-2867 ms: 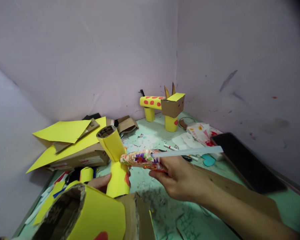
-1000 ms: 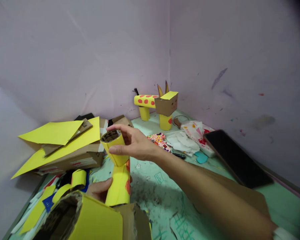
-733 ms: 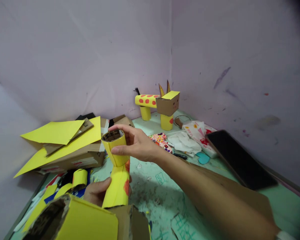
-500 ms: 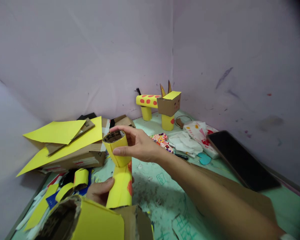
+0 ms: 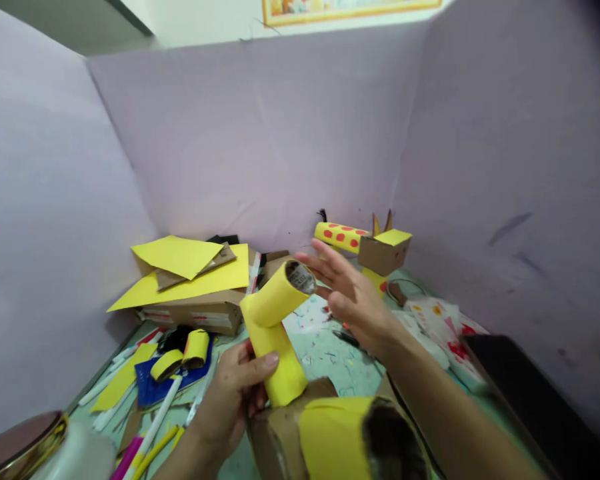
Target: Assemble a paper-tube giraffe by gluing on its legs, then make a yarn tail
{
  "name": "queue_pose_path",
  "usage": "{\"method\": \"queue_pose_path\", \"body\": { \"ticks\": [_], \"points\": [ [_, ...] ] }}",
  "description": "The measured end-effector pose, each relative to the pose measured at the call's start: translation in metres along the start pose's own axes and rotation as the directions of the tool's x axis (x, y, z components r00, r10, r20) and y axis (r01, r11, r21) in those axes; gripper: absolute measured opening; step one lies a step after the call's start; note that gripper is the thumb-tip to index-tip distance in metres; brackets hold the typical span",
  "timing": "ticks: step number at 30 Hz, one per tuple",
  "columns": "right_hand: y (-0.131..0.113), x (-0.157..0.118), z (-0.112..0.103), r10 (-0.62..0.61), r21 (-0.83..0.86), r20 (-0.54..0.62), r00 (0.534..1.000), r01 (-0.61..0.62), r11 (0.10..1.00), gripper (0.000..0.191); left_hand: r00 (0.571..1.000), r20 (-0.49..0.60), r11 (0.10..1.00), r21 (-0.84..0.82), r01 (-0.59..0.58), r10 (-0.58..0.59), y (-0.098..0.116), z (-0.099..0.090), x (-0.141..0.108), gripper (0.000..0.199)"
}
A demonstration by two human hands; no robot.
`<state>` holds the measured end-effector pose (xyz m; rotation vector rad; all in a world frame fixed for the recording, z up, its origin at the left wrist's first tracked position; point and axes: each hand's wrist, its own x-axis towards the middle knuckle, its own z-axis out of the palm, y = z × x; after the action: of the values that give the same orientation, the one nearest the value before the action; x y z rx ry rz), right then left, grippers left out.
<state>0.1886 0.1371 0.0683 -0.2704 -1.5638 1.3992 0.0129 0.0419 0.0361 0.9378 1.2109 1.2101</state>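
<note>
My left hand is closed around a yellow paper-covered cardboard tube, thumb across its front. A shorter yellow tube joins its upper end at an angle, its hollow end facing right and toward me. Below, the held tube meets a brown cardboard box piece, and another wide yellow tube sticks out at the bottom, dark inside. My right hand is open beside the upper tube, fingers spread and apart from it.
A yellow red-spotted tube figure with a box head stands at the back right. Yellow sheets lie on a cardboard box at left. Pens, short yellow rings and a blue piece lie front left. A black phone or tablet is at right.
My right hand has let go of the upper tube and opened. The joined tubes have turned, so the hollow end and the wide bottom tube now face right. The view has shifted up and left.
</note>
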Motion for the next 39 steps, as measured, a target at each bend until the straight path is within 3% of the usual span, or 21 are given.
{"method": "queue_pose_path", "body": {
  "ticks": [2,4,6,8,11,14,19,22,28,39],
  "points": [
    [-0.008,-0.004,-0.001,0.034,-0.066,-0.035,0.999,-0.037,0.997,0.083,0.985,-0.077,0.974,0.179,-0.138,0.154,0.011,-0.002,-0.003,0.044],
    [-0.015,-0.008,0.002,0.112,-0.138,-0.036,0.993,-0.116,0.984,0.084,0.935,-0.174,0.867,0.455,-0.202,0.309,0.021,-0.004,-0.008,0.045],
    [-0.017,-0.011,0.009,0.169,-0.214,-0.034,0.985,-0.172,0.962,0.085,0.875,-0.242,0.708,0.691,-0.149,0.42,0.027,-0.005,-0.013,0.038],
    [-0.017,-0.012,0.017,0.176,-0.286,-0.054,0.983,-0.184,0.94,0.082,0.837,-0.263,0.573,0.816,-0.072,0.48,0.03,-0.004,-0.017,0.03],
    [-0.012,-0.013,0.025,0.164,-0.39,-0.112,0.98,-0.196,0.9,0.066,0.816,-0.272,0.439,0.898,0.024,0.51,0.032,0.0,-0.021,0.021],
    [-0.009,-0.013,0.026,0.138,-0.47,-0.163,0.977,-0.2,0.86,0.051,0.791,-0.272,0.36,0.93,0.071,0.547,0.032,0.005,-0.024,0.018],
    [-0.014,-0.012,0.031,0.053,-0.502,-0.144,0.988,-0.119,0.857,0.044,0.82,-0.236,0.391,0.92,0.016,0.521,0.028,0.005,-0.025,0.016],
    [-0.017,-0.011,0.034,0.009,-0.515,-0.13,0.991,-0.075,0.854,0.041,0.81,-0.235,0.396,0.918,0.003,0.538,0.026,0.003,-0.023,0.023],
    [-0.018,-0.012,0.037,-0.107,-0.614,-0.047,0.993,0.056,0.788,0.047,0.8,-0.193,0.508,0.847,-0.156,0.568,0.023,-0.001,-0.02,0.036],
    [-0.007,-0.016,0.042,0.017,-0.527,-0.139,0.99,-0.089,0.845,0.036,0.836,-0.067,0.523,0.806,-0.276,0.544,0.017,-0.001,-0.019,0.05]
  ]
}}
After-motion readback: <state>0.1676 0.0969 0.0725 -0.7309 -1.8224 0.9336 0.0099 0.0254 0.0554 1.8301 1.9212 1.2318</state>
